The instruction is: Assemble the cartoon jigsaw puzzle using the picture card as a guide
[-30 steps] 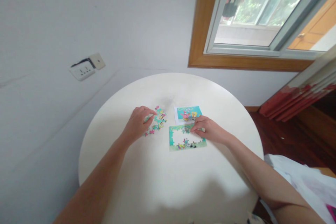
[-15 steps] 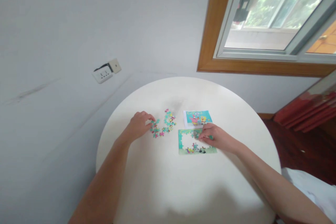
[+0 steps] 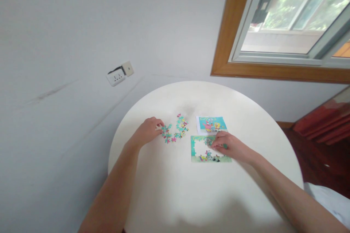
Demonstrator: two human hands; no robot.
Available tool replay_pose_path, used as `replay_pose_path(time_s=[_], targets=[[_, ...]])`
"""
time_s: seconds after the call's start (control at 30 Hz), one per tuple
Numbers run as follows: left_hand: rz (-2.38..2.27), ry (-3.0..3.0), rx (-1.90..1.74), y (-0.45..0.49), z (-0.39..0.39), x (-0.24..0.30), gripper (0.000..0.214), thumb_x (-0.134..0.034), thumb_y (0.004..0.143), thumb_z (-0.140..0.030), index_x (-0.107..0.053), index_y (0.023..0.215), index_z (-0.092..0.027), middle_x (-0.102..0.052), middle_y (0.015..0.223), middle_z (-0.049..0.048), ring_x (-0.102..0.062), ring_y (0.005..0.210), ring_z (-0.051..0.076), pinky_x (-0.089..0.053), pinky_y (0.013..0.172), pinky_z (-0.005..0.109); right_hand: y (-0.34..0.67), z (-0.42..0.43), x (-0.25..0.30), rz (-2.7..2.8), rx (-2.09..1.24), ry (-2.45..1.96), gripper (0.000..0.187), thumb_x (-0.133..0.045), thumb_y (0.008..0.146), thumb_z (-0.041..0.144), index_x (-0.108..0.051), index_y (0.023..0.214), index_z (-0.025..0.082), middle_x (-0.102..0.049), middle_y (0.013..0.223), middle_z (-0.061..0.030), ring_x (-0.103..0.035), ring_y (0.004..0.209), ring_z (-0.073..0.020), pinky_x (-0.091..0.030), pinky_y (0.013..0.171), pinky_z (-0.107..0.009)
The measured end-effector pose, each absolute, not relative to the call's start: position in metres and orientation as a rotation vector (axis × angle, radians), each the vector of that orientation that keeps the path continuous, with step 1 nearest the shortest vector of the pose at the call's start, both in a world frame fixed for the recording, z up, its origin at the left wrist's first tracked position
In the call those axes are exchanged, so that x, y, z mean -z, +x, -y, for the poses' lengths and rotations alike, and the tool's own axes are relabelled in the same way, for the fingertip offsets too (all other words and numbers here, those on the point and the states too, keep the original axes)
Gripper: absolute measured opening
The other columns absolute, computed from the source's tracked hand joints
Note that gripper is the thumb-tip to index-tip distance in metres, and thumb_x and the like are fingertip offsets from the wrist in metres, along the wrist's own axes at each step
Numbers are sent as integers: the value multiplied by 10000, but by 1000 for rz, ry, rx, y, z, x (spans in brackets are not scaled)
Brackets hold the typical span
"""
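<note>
Our left hand [image 3: 149,131] lies curled at the left edge of the scatter of small loose jigsaw pieces in teal, pink and yellow [image 3: 175,131], its fingertips [image 3: 160,126] touching the nearest of them. We cannot tell whether a piece is pinched between them. Our right hand [image 3: 229,146] rests on the upper right part of the half-built rectangular cardboard jigsaw with a green border and a white bare middle [image 3: 194,150], fingers bent down onto it. Whether they press a piece or only steady the frame is too small to make out. The jigsaw lies flat on the round white bench [image 3: 191,196], just in front of the small printed cartoon picture card [image 3: 212,123].

We judge the step in hand to be choosing a piece from the scatter while the frame is held steady. A next move would call for a fine fingertip pinch on one piece without dragging its neighbours.
</note>
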State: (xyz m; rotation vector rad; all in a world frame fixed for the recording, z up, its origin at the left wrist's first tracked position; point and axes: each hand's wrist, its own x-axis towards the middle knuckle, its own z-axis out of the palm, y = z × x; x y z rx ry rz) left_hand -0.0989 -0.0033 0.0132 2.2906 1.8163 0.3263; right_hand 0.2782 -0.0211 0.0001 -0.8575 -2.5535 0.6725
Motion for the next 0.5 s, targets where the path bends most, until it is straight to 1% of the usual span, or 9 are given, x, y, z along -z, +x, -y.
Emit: replay_pose_path(time_s=[0.13,0.27,0.5], targets=[[-1838,2275,-351,-96,3,-7,281,-591,763,-285,-678,1018,-207,-618,895,61,-606,856,214,-466,827,329,279,20,2,2560,-669,-856,233,-526,933,304,-737,907,207,-636,815,-70,-585,800,-170,-455,730,-284],[-1802,2269,-353,-91,4,-3,278,-612,772,-343,-675,1005,-206,-602,915,64,-603,863,214,-462,845,331,280,19,3,2574,-671,-859,227,-523,933,290,-736,914,214,-632,818,-70,-581,816,-173,-449,734,-282],[-1765,2246,-373,-88,2,0,251,-608,757,-288,-666,986,-204,-596,903,53,-608,826,199,-478,814,312,280,21,1,2565,-671,-851,262,-503,946,326,-734,898,211,-631,796,-67,-575,799,-171,-442,718,-278]])
